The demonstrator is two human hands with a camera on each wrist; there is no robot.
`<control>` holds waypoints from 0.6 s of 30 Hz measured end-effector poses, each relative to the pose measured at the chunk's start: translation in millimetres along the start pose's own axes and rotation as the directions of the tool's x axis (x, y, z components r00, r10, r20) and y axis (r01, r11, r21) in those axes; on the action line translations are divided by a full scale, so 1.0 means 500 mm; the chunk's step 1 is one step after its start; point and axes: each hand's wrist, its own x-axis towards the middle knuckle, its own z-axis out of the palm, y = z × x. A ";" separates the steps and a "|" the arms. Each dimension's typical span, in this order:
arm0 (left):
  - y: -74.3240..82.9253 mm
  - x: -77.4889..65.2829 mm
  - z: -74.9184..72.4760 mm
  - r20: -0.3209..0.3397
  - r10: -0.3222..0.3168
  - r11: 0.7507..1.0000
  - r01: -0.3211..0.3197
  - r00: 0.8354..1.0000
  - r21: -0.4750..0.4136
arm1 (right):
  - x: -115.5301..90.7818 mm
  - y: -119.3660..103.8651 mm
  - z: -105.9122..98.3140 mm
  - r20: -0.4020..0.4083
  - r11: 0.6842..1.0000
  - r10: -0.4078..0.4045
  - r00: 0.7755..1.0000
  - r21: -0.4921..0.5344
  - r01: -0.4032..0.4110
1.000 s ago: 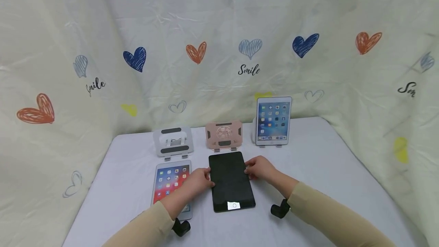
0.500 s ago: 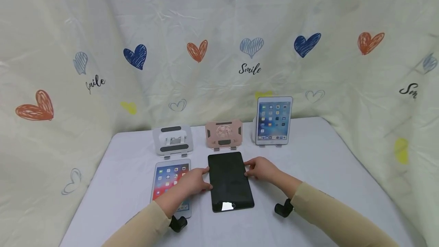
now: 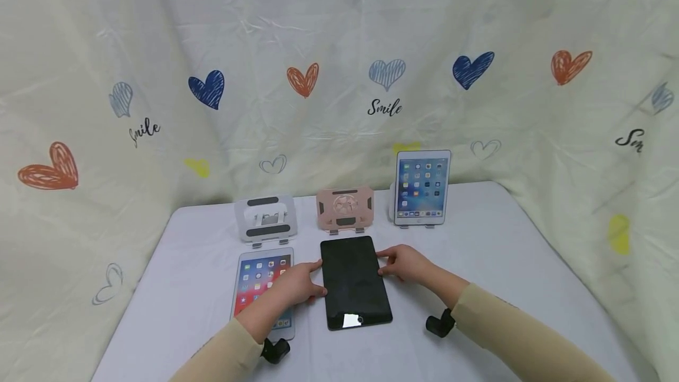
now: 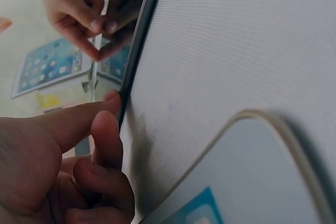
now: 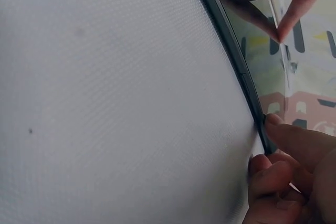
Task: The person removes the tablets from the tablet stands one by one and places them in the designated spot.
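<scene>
A black tablet [image 3: 354, 282] with a dark screen lies on the white-covered table, a bright reflection near its home button. My left hand [image 3: 299, 285] grips its left long edge; in the left wrist view the thumb and curled fingers of that hand [image 4: 79, 166] meet at the dark rim. On the opposite edge, my right hand [image 3: 407, 263] pinches the tablet. The right wrist view has the thumb of this hand [image 5: 299, 166] on the rim, with fingers bent at the side. Under my left forearm lies a white tablet [image 3: 260, 276], partly hidden, its screen lit.
Behind the black tablet stands a pink tablet stand [image 3: 345, 209]. To its left is a grey-white stand [image 3: 267, 219]. At the back right, another white tablet [image 3: 421, 187] leans upright on a stand. A curtain [image 3: 339, 16] printed with hearts hangs behind the table [image 3: 504, 240].
Both hands stay at the tablet's edges. The black tablet has shifted very slightly to the left in view, and my left wrist has drawn back a little.
</scene>
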 end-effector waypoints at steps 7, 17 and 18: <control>0.002 0.001 0.001 -0.016 -0.039 0.999 0.039 0.999 -0.003 | -0.004 0.001 0.000 0.014 1.000 -0.008 1.000 0.013 0.008; -0.003 -0.007 -0.003 -0.074 -0.025 0.997 0.019 0.997 -0.079 | -0.012 0.005 -0.005 -0.004 0.997 -0.017 1.000 0.076 0.017; -0.004 -0.008 -0.004 -0.086 -0.020 0.996 0.012 0.996 -0.089 | -0.014 0.005 -0.005 -0.009 0.997 -0.019 1.000 0.078 0.020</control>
